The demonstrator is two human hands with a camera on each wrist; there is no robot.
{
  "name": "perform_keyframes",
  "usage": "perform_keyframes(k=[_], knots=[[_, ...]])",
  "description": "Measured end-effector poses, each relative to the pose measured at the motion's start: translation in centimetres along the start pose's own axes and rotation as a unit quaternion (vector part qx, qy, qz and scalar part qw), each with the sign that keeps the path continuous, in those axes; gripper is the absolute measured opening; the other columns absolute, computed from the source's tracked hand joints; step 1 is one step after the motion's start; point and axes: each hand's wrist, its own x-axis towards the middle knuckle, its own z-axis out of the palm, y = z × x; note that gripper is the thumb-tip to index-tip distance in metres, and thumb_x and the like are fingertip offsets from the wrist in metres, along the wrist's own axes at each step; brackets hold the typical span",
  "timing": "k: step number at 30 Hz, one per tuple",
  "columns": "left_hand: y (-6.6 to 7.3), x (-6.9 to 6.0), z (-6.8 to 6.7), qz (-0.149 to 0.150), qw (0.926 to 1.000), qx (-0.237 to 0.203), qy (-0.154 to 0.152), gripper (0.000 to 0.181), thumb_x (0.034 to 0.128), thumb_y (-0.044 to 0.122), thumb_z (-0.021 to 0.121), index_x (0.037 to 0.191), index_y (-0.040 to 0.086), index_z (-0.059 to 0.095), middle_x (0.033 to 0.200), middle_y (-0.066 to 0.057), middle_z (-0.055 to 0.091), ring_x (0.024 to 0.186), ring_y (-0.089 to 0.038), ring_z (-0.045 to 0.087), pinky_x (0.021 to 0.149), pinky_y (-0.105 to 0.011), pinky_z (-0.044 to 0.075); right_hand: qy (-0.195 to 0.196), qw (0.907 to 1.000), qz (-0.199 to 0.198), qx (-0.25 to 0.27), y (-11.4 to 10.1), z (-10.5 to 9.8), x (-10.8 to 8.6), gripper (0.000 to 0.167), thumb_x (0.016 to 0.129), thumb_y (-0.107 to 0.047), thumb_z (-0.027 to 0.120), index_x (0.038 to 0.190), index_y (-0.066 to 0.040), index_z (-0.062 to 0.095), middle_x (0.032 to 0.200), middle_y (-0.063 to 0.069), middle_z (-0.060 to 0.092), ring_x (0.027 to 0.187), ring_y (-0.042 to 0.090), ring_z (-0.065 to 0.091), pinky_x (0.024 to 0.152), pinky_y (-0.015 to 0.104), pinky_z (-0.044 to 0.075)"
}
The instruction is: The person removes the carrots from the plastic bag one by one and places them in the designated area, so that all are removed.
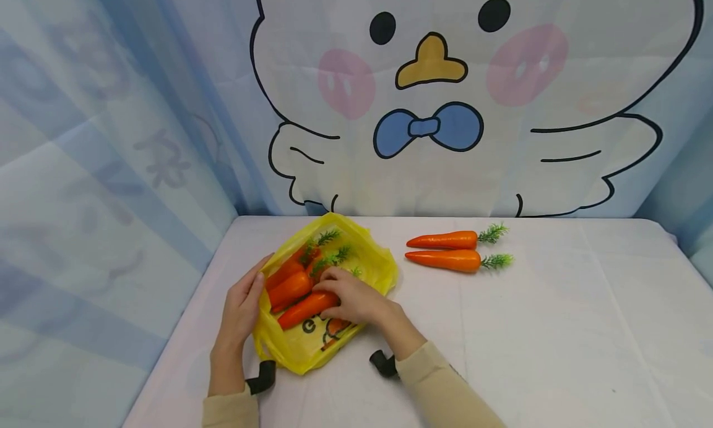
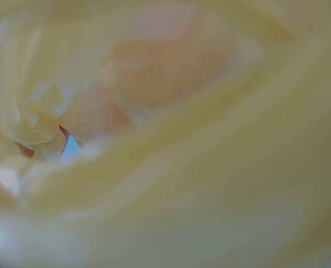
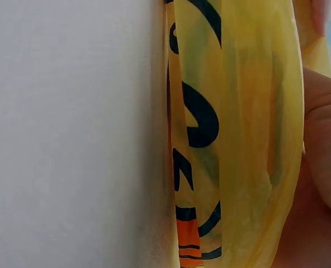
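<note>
A yellow bag [image 1: 380,270] is found at centre-left of the frame, its mouth spread upward and several carrots [image 1: 291,288] contained in it. Its left edge is gripped by the left hand [image 1: 241,307]. The nearest carrot [image 1: 308,309] inside is grasped near its leafy end by the fingers of the right hand [image 1: 353,297]. The step in hand is judged to be the handling of carrots at the bag; whether insertion or removal is under way cannot be told. For the next move, a steady bag edge and a light, sure hold are judged necessary. Two loose carrots [image 1: 445,251] are laid side by side right of centre. The table [image 1: 557,329] is covered in white. The background is closed off by a printed backdrop [image 1: 429,187], the left of the frame by a pale blue curtain [image 1: 78,187].
</note>
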Motion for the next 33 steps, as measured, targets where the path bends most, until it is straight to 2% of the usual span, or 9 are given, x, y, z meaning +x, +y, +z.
perform_keyframes(k=[5, 9, 12, 17, 24, 33], knots=[[-0.07, 0.13, 0.01, 0.006, 1.0, -0.001, 0.001, 0.045, 0.1113, 0.029, 0.039, 0.149, 0.007, 0.05, 0.15, -0.007, 0.05, 0.142, -0.022, 0.041, 0.108, -0.013, 0.029, -0.001, 1.0, -0.003, 0.004, 0.15, -0.08, 0.05, 0.037, 0.094, -0.022, 0.075, 0.129, -0.011, 0.067, 0.136, 0.002, 0.055, 0.124, 0.019, 0.049, 0.11, 0.031, 0.039], [-0.16, 0.12, 0.0, 0.006, 1.0, 0.001, 0.0, 0.045, 0.1114, 0.028, 0.038, 0.15, 0.007, 0.049, 0.151, -0.008, 0.05, 0.142, -0.023, 0.041, 0.107, -0.013, 0.029, -0.008, 0.9999, -0.003, 0.012, 0.25, -0.06, 0.12, 0.032, 0.093, -0.02, 0.076, 0.123, -0.014, 0.068, 0.13, -0.001, 0.061, 0.123, 0.017, 0.051, 0.11, 0.031, 0.038], [-0.18, 0.04, -0.03, 0.002, 1.0, 0.002, 0.0, 0.045, 0.1114, 0.029, 0.038, 0.15, 0.007, 0.049, 0.151, -0.007, 0.049, 0.142, -0.023, 0.041, 0.11, -0.017, 0.029, -0.017, 0.9998, -0.002, 0.009, 0.24, 0.01, 0.1, 0.033, 0.092, -0.017, 0.076, 0.124, -0.014, 0.068, 0.128, -0.002, 0.061, 0.121, 0.016, 0.052, 0.109, 0.03, 0.039], [-0.17, -0.04, -0.03, -0.002, 1.0, 0.006, 0.0, 0.046, 0.1114, 0.03, 0.038, 0.15, 0.008, 0.049, 0.152, -0.007, 0.049, 0.143, -0.023, 0.04, 0.113, -0.025, 0.03, -0.032, 0.9995, -0.006, 0.002, 0.18, -0.12, -0.14, 0.039, 0.093, -0.013, 0.075, 0.13, -0.01, 0.067, 0.135, 0.003, 0.058, 0.126, 0.02, 0.051, 0.111, 0.032, 0.038], [-0.33, 0.06, -0.01, 0.004, 1.0, 0.0, 0.005, 0.044, 0.1116, 0.026, 0.038, 0.15, 0.006, 0.049, 0.152, -0.009, 0.049, 0.142, -0.023, 0.041, 0.106, -0.012, 0.03, -0.032, 0.9994, 0.002, 0.012, 0.47, -0.67, -0.53, 0.04, 0.092, -0.005, 0.073, 0.131, -0.01, 0.067, 0.137, 0.003, 0.059, 0.13, 0.022, 0.05, 0.113, 0.036, 0.036], [-0.36, 0.04, -0.07, 0.001, 1.0, 0.002, 0.003, 0.045, 0.1117, 0.026, 0.038, 0.15, 0.007, 0.048, 0.152, -0.008, 0.048, 0.142, -0.023, 0.04, 0.106, -0.012, 0.029, -0.044, 0.9988, 0.018, 0.012, 0.42, -0.89, -0.62, 0.042, 0.092, -0.004, 0.073, 0.133, -0.011, 0.065, 0.137, 0.003, 0.059, 0.128, 0.022, 0.051, 0.112, 0.036, 0.038]])
